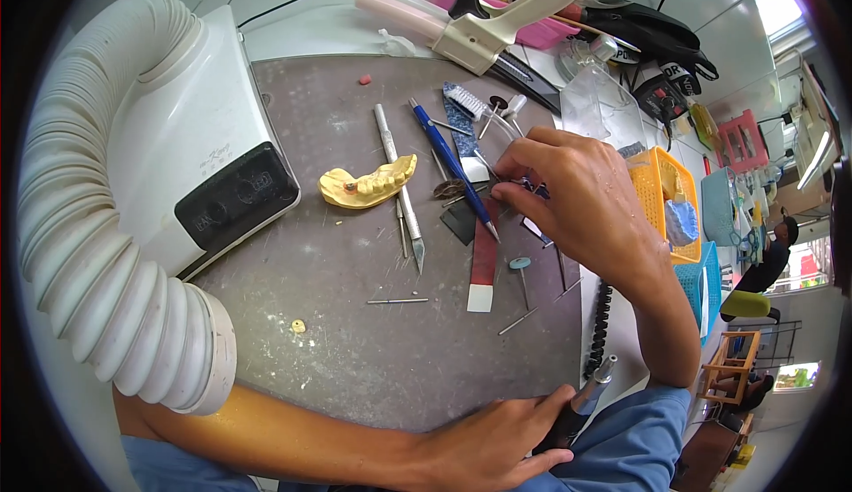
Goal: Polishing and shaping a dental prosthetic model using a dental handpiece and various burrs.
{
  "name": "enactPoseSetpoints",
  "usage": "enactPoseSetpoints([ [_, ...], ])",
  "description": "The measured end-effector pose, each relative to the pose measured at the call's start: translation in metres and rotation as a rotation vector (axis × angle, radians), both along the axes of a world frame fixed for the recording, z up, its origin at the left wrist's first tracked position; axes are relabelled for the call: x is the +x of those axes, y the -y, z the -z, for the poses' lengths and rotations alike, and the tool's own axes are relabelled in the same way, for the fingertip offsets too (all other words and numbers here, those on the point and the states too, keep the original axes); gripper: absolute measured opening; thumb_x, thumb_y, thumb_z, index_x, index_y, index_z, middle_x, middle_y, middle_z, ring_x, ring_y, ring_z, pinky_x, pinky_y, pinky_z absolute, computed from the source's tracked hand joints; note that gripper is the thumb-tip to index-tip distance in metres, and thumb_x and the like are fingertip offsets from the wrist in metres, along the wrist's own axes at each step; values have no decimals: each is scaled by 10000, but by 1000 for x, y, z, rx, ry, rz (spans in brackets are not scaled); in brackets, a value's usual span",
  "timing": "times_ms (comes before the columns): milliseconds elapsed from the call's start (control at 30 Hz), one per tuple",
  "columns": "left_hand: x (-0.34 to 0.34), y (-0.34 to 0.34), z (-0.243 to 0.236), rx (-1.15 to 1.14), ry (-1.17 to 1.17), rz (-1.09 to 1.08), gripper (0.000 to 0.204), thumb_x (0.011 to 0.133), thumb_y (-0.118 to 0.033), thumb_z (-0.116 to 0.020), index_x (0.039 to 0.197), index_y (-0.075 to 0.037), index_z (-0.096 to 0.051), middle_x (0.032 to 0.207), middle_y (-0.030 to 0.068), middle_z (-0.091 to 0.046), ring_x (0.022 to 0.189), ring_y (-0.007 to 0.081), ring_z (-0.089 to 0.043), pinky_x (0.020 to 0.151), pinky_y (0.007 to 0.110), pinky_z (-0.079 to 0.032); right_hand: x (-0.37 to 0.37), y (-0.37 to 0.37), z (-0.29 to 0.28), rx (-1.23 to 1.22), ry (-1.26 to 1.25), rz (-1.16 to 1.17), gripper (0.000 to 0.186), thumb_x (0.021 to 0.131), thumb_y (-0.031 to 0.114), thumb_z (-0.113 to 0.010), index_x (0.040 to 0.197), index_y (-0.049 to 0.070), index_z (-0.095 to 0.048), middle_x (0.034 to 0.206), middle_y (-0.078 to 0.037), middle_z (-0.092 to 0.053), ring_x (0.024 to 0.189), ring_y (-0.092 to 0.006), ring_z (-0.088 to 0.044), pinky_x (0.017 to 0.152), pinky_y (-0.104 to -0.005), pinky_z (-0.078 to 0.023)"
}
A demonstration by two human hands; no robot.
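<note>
My left hand [497,443] lies low in the view, closed around a dark handpiece [579,408] with a metal tip, near my blue-clothed lap. Over the small tools at the mat's right side, my right hand [581,199] has thumb and fingers pinched together; what lies between them cannot be made out. Close to its fingertips are a blue pencil [435,137], a red strip [484,257] and a small brush [466,102]. Farther left, a yellow plaster dental model [366,188] rests across a silver craft knife [387,133]. A disc-headed bur [520,264] lies below my right hand.
A white ribbed hose [80,199] and a white box [204,128] stand at the left of the grey mat [293,368]. A cream dispensing gun [479,39] lies at the back. Yellow [657,195] and blue [697,283] baskets line the right. Loose burs lie about.
</note>
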State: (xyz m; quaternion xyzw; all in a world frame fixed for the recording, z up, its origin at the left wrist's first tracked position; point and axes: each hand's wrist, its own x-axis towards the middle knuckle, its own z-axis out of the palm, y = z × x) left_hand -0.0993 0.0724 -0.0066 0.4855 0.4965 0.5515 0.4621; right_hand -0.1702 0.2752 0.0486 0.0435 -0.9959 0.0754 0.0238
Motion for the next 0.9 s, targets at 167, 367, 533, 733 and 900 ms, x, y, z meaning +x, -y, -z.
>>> enactPoseSetpoints([
  [167,-2,0,-3,-58,-20,43,676,904,-253,-696,1312,196,-398,994,388,-609,925,503,-643,795,463,-531,7,-5,-3,28,35,42,122,847,141,-703,897,30,-693,826,-133,-658,791,-357,-659,702,-455,-507],
  [367,-4,0,-5,-76,-18,72,660,897,-241,-703,1310,175,-399,981,384,-609,924,503,-641,794,470,-527,1,-2,0,10,-58,36,107,857,76,-646,942,41,-700,953,-144,-662,815,-359,-664,721,-456,-518],
  [533,-1,-1,-2,-38,-13,47,656,896,-239,-705,1310,170,-402,982,380,-612,916,505,-641,793,466,-528,-7,-5,11,-88,-148,-146,298,857,17,-603,1139,62,-689,1066,-150,-647,896,-372,-664,767,-446,-536],
  [733,-3,0,-3,-79,-54,69,690,906,-274,-699,1329,173,-388,992,391,-608,921,503,-641,805,466,-530,8,-25,-20,35,-194,49,212,894,30,-610,1092,45,-685,915,-158,-683,801,-325,-674,723,-422,-517],
  [900,2,2,1,-31,-99,2,707,907,-296,-701,1340,165,-384,990,389,-612,918,499,-640,814,476,-525,21,-35,-12,6,26,133,161,873,84,-674,1016,14,-653,856,-189,-696,841,-386,-675,755,-474,-502],
])
